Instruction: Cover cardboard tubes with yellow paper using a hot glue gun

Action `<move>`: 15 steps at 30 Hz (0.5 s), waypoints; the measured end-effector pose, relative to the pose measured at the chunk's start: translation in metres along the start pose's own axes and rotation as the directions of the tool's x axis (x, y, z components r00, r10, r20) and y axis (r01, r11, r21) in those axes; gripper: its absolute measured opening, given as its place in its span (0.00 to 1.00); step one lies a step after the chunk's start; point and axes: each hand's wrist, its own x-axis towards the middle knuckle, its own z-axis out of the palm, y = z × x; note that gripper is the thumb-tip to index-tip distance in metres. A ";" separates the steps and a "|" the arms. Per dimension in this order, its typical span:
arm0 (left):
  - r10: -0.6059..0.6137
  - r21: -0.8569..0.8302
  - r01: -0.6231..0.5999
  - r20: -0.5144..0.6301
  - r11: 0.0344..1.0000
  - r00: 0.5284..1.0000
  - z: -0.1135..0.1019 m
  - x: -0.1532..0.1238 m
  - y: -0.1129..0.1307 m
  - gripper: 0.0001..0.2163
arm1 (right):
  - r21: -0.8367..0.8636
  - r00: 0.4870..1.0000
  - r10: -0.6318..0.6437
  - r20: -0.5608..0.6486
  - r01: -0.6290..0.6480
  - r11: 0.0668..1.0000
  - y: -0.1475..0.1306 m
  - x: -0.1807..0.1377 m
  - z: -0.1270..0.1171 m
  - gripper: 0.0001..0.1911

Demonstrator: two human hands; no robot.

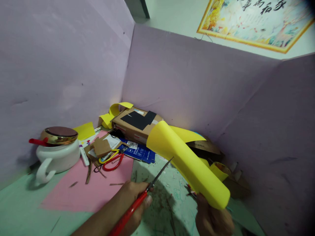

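Observation:
My left hand (134, 198) is wrapped around a pair of red-handled scissors (129, 213). Its blades look closed and point up and to the right, the tip close to the yellow paper. A curled yellow sheet of paper (189, 164) is held by its lower end in my right hand (213, 218), whose fingers are closed and partly hidden. On the pink sheet (94, 193) to the left lie another pair of scissors with red handles (114, 164), a yellow-handled pair (108, 158) and small scraps of brown cardboard (102, 147).
A white mug (59, 157) with a gold-rimmed lid (59, 135) stands at the left. Behind are a cardboard box (137, 123), a blue packet (140, 151), a white marker (84, 155) and yellow paper strips (110, 116). Purple panels (192, 82) enclose the table.

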 end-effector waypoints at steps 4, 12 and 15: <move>-0.001 0.000 0.001 -0.014 1.000 1.000 0.002 0.000 -0.002 0.15 | -0.010 1.000 0.001 -0.017 -0.001 1.000 0.004 -0.003 -0.001 0.14; -0.015 -0.028 0.015 0.003 0.999 1.000 0.005 0.002 -0.005 0.13 | -0.012 0.997 0.060 -0.045 -0.061 0.998 0.007 -0.008 0.002 0.14; -0.042 -0.071 0.044 0.028 0.997 0.999 0.007 0.002 -0.004 0.11 | 0.021 0.999 0.049 -0.021 -0.048 0.999 0.001 -0.004 0.001 0.14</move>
